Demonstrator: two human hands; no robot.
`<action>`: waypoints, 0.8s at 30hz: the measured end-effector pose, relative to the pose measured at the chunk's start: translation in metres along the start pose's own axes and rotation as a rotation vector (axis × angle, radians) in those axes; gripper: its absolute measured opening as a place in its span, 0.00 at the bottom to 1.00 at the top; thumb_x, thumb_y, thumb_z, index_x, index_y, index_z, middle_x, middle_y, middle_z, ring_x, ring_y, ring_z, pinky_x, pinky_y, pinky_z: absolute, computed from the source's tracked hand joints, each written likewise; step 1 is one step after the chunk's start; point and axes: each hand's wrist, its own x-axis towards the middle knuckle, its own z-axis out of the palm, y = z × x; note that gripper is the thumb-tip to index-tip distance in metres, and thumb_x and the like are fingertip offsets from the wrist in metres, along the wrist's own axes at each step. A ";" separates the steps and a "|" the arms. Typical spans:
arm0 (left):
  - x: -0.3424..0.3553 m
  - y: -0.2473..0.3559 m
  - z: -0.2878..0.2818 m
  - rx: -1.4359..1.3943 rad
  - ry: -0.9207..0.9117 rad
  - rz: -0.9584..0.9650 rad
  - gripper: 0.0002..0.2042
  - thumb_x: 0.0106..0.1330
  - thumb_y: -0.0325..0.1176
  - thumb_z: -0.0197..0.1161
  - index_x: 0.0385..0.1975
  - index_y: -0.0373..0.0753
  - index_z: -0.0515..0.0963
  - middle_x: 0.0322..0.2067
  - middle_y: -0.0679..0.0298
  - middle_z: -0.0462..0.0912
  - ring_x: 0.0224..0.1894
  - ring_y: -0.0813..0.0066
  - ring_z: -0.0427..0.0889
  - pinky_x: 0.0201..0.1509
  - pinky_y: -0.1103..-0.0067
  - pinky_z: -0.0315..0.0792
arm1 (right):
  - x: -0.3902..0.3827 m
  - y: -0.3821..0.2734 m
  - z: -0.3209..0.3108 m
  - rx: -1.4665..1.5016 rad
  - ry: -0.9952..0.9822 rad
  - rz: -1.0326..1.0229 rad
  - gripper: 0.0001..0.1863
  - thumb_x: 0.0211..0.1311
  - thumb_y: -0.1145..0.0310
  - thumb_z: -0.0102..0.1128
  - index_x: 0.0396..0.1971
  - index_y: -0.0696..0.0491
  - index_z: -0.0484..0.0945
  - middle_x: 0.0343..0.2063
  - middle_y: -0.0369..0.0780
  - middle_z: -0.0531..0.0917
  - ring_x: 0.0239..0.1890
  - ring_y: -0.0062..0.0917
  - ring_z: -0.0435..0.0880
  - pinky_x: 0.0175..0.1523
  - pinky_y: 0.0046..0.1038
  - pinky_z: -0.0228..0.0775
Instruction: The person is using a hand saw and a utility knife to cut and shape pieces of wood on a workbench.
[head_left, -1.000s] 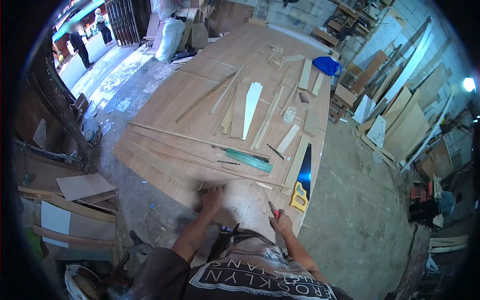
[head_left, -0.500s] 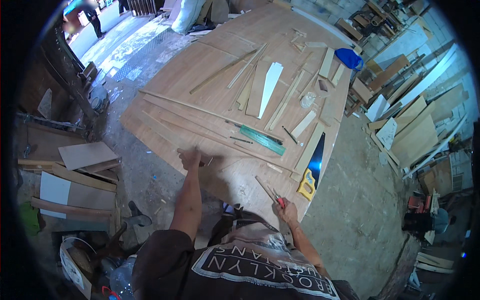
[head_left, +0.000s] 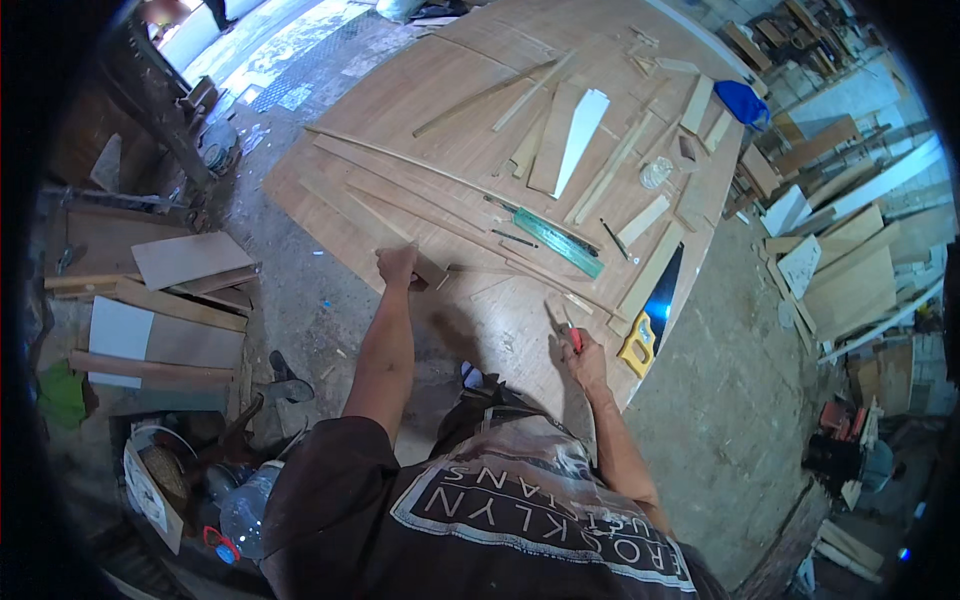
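My left hand (head_left: 397, 264) is closed over the near end of a flat wooden strip (head_left: 350, 215) by the left edge of a large plywood sheet (head_left: 500, 350). In my right hand (head_left: 588, 365) is a small red-handled tool (head_left: 575, 340) with a thin tip pointing away from me. Its exact kind is too small to make out. Right of that hand lies a handsaw (head_left: 640, 345) with a yellow handle, beside a pale board (head_left: 648, 280). Farther in, a green straight bar (head_left: 560, 243) and dark pencil-like sticks (head_left: 514, 238) rest on the sheet.
Long thin strips (head_left: 430, 170), a white tapered piece (head_left: 580, 140), a clear plastic item (head_left: 656, 173) and a blue bundle (head_left: 741, 104) lie farther along the sheet. Board offcuts (head_left: 190, 262) are stacked at left. More boards (head_left: 840, 260) lean along the right wall.
My view has shifted, so the sheet sits differently in it. My left hand has moved farther up along the strip. The right hand has lifted the red-handled tool slightly away from me.
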 end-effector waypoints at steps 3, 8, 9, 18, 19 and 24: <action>0.070 -0.044 -0.029 0.012 0.034 0.189 0.30 0.50 0.52 0.67 0.39 0.25 0.77 0.40 0.42 0.81 0.38 0.49 0.83 0.41 0.67 0.79 | -0.020 0.003 0.019 -0.028 -0.068 -0.031 0.20 0.58 0.53 0.60 0.43 0.52 0.76 0.25 0.53 0.82 0.32 0.49 0.82 0.37 0.44 0.72; 0.014 0.002 -0.020 0.455 0.036 0.253 0.32 0.55 0.59 0.60 0.40 0.28 0.81 0.43 0.41 0.80 0.51 0.44 0.78 0.54 0.61 0.70 | -0.062 0.057 0.011 -0.015 0.018 0.151 0.19 0.59 0.55 0.59 0.43 0.53 0.77 0.26 0.53 0.82 0.33 0.49 0.82 0.38 0.43 0.73; 0.010 0.004 -0.025 0.412 0.065 0.200 0.31 0.57 0.58 0.59 0.39 0.28 0.81 0.43 0.41 0.80 0.50 0.44 0.78 0.54 0.60 0.70 | -0.067 0.063 0.009 0.026 0.049 0.203 0.18 0.59 0.56 0.58 0.41 0.53 0.77 0.27 0.53 0.82 0.34 0.49 0.82 0.39 0.43 0.73; -0.085 -0.029 0.069 0.242 -0.198 0.981 0.10 0.64 0.35 0.55 0.39 0.40 0.79 0.35 0.47 0.81 0.40 0.47 0.79 0.41 0.61 0.71 | -0.096 0.123 0.002 0.231 0.329 0.526 0.17 0.59 0.57 0.57 0.37 0.57 0.80 0.28 0.53 0.82 0.34 0.46 0.83 0.39 0.38 0.72; -0.110 -0.020 0.088 0.250 -0.312 1.105 0.08 0.63 0.32 0.56 0.39 0.40 0.78 0.35 0.50 0.81 0.41 0.49 0.79 0.42 0.62 0.72 | -0.094 0.122 -0.002 0.254 0.344 0.548 0.17 0.59 0.57 0.57 0.37 0.57 0.80 0.28 0.53 0.82 0.34 0.44 0.83 0.39 0.38 0.72; -0.179 0.001 0.163 0.479 -0.589 1.435 0.15 0.59 0.31 0.60 0.46 0.40 0.76 0.47 0.54 0.77 0.53 0.53 0.73 0.58 0.62 0.66 | -0.060 0.122 -0.021 0.306 0.347 0.530 0.17 0.59 0.57 0.56 0.37 0.57 0.80 0.27 0.52 0.82 0.33 0.42 0.84 0.40 0.37 0.72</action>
